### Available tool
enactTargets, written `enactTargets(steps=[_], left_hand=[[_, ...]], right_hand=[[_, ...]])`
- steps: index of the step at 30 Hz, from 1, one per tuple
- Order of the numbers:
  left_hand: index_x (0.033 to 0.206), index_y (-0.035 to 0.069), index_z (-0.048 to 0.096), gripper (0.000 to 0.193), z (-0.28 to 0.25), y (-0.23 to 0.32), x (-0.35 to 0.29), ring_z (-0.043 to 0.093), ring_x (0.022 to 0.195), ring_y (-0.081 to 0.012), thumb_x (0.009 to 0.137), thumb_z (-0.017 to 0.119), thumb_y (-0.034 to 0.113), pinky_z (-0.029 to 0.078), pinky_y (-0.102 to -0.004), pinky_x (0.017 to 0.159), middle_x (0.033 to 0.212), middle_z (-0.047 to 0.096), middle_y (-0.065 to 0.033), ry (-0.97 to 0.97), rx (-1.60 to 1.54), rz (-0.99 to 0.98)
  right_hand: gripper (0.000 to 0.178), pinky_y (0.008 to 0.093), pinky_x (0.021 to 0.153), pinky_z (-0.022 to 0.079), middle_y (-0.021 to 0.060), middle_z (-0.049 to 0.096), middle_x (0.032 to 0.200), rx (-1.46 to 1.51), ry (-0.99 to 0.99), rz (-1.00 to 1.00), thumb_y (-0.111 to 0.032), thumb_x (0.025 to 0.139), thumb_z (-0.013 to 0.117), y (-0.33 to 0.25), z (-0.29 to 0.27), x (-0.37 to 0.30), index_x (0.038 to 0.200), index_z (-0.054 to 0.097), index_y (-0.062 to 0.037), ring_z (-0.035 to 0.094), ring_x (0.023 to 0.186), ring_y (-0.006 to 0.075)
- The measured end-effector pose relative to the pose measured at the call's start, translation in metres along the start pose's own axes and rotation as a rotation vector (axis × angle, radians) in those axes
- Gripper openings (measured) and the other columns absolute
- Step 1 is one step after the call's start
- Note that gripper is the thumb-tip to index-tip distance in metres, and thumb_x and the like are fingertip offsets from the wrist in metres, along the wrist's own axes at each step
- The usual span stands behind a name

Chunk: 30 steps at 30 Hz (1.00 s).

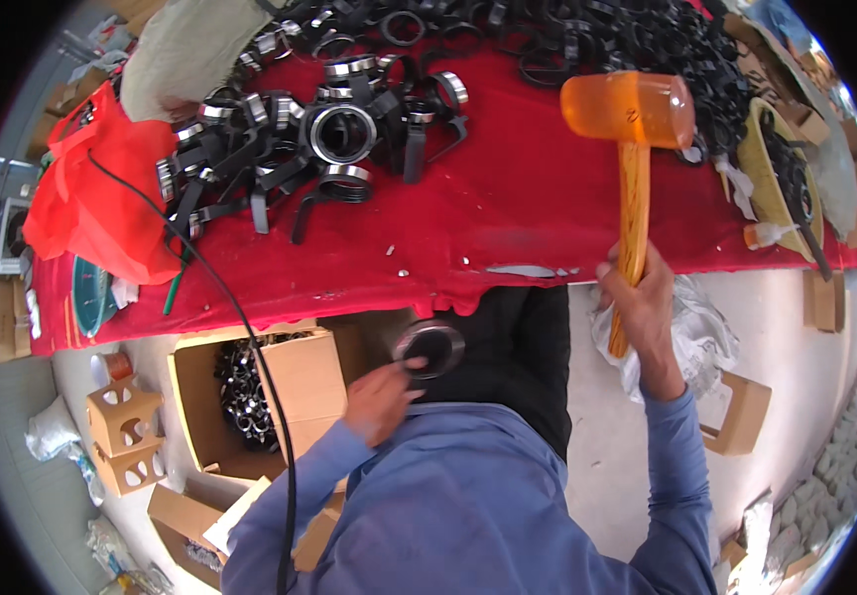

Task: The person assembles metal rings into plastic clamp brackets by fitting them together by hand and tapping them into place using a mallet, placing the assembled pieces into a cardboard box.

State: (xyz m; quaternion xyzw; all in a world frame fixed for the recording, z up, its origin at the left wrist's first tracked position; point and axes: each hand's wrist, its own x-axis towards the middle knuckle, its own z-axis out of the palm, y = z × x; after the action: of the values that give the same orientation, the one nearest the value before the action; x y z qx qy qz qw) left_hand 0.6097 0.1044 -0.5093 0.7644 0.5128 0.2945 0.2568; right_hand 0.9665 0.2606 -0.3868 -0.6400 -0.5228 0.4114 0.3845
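My right hand is closed round the wooden handle of a mallet, whose orange, see-through head is raised over the red cloth. Low over my lap, below the table edge, my left hand grips a round metal ring with a dark middle; motion blurs it a little. On the table's left half lies a heap of black parts with shiny metal rings and flat handles. A larger pile of black ring parts spreads along the far and right side.
A red cloth covers the table. A red bag lies at its left, and a black cable hangs across my left side. Beneath stands an open carton of metal parts. At right are a yellow container and a silvery plastic bag.
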Motion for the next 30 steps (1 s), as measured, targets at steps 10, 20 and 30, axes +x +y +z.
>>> enactTargets(steps=[10,20,30], left_hand=[[0.141,0.003,0.058,0.058,-0.115,-0.110,-0.282,0.065,0.122,-0.0429,0.091,0.075,0.026,0.056,-0.0507,0.098,0.135,0.065,-0.0235,-0.003,0.762,-1.195],[0.110,0.003,0.073,0.021,-0.098,-0.003,0.058,0.071,0.082,-0.0330,0.091,0.081,0.010,0.058,-0.0411,0.069,0.098,0.070,-0.0156,0.389,0.489,-0.207],[0.114,0.003,0.069,0.030,-0.110,-0.059,0.173,0.071,0.091,-0.0431,0.093,0.077,0.023,0.059,-0.0505,0.076,0.105,0.068,-0.0197,0.391,0.702,-0.374]], right_hand=[[0.019,0.0269,0.053,0.049,0.0033,0.059,0.075,0.176,-0.060,0.041,-0.003,0.095,0.067,0.030,0.021,0.070,0.110,0.056,-0.0007,0.057,0.056,0.0106],[0.017,0.0266,0.052,0.048,0.0026,0.058,0.073,0.122,-0.041,0.055,-0.005,0.094,0.068,0.025,0.021,0.069,0.107,0.058,-0.0007,0.056,0.056,0.0093],[0.017,0.0273,0.052,0.049,0.0031,0.060,0.074,0.095,-0.026,0.054,-0.005,0.094,0.069,0.021,0.021,0.068,0.105,0.058,-0.0005,0.057,0.057,0.0104]])
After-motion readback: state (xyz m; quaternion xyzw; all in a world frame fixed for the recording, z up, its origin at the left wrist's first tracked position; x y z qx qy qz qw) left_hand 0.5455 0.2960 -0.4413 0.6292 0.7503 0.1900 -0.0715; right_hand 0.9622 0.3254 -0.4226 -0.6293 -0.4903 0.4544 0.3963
